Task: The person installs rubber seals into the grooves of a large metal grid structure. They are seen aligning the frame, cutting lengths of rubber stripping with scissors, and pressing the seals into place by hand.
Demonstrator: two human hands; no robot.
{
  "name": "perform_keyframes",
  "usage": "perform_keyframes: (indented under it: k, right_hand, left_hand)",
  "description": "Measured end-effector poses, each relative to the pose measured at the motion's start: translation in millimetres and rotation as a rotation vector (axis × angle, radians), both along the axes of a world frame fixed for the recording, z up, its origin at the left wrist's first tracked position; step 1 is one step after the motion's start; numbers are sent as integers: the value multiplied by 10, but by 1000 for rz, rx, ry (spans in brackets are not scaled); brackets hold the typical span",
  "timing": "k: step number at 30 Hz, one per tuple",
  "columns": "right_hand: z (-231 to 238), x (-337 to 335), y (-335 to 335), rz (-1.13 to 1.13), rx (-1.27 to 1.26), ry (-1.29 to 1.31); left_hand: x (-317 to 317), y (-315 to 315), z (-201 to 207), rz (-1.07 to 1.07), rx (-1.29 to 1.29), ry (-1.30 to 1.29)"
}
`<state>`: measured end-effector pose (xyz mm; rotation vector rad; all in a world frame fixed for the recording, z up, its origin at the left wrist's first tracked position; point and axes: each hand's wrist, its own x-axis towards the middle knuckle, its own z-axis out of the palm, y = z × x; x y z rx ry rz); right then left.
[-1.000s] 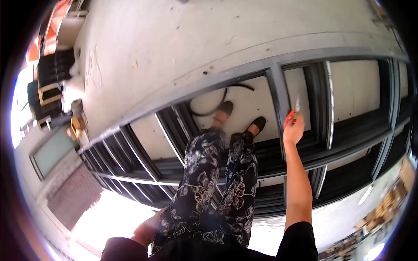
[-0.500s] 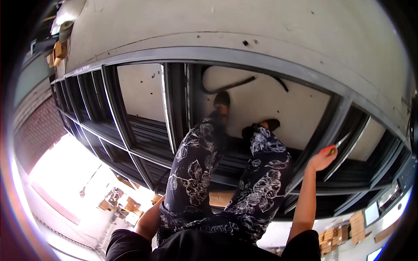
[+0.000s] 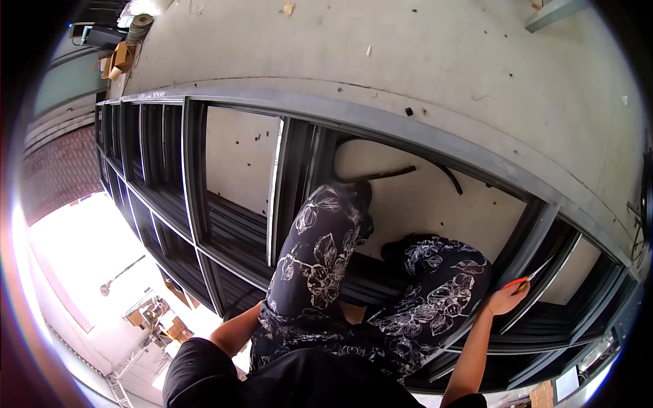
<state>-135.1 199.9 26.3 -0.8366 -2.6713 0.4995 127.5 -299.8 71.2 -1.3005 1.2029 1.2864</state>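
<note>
My right hand (image 3: 508, 299) is closed round the handles of red-handled scissors (image 3: 518, 281), whose thin metal blades point away to the upper right. It is held above the dark metal frames (image 3: 272, 197) stacked to my right. My left forearm (image 3: 235, 333) runs down beside my left thigh, and the hand itself is hidden behind the leg. My legs, in dark trousers with white flower outlines, are bent over an opening in the frames. On the pale floor inside that opening lies a curved black strip (image 3: 388, 173).
A grey frame rail (image 3: 381, 122) crosses in front of me. Small dark bits (image 3: 409, 111) are scattered on the floor (image 3: 326, 54). Cardboard boxes (image 3: 122, 58) stand at the far left. A grey bar (image 3: 554, 13) shows at the top right.
My knees have bent and my body is lower over the frames, with the view shifted. The right hand still holds the scissors and appears lower in the picture.
</note>
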Motion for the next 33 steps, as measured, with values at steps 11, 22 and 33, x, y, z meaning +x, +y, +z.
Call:
perform_keyframes:
  k: [11, 22, 33]
  right_hand:
    - [-183, -23, -18, 46, 34, 67]
    - [271, -250, -237, 147, 98, 80]
    - [756, 2394, 290, 16, 58, -180]
  left_hand:
    - [248, -279, -152, -74, -33, 205]
    - [275, -514, -458, -172, -55, 283]
    - [10, -508, -490, -305, -53, 266]
